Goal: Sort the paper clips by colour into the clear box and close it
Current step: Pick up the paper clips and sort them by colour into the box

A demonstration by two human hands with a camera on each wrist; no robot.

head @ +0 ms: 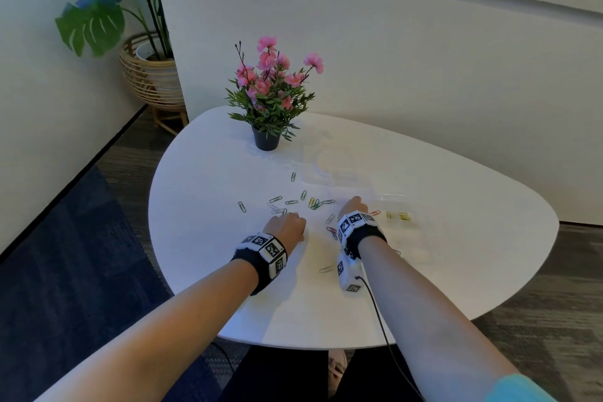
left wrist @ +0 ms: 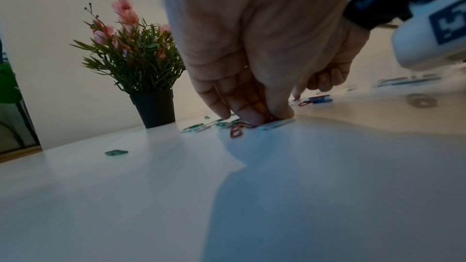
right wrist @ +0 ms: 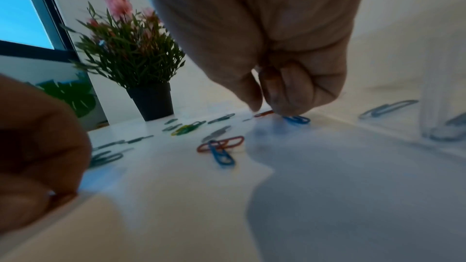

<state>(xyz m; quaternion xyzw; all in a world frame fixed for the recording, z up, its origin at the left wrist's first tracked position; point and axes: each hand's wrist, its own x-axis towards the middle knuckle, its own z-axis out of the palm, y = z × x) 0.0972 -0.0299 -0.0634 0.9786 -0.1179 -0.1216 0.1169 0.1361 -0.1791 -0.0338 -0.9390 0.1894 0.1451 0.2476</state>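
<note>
Paper clips [head: 295,202] of mixed colours lay scattered across the white table [head: 202,173], left of the clear box [head: 396,222], which held yellow clips [head: 404,216]. Left hand [head: 287,228] had fingertips [left wrist: 248,116] down on a red clip [left wrist: 237,129], pinching it. Right hand [head: 354,207] had curled fingers [right wrist: 290,95] touching a blue clip [right wrist: 297,119]; whether it gripped it could not be told. Farther off stood a potted plant [head: 268,98].

L arm: reaching forward, forearm bare, wrist low; left hand [head: 287,228] knuckles up, fingers curled down, tips bunched | R arm: reaching forward; right hand [head: 354,208] fingertips [right wrist: 282,105] pinched together, pointing down
</note>
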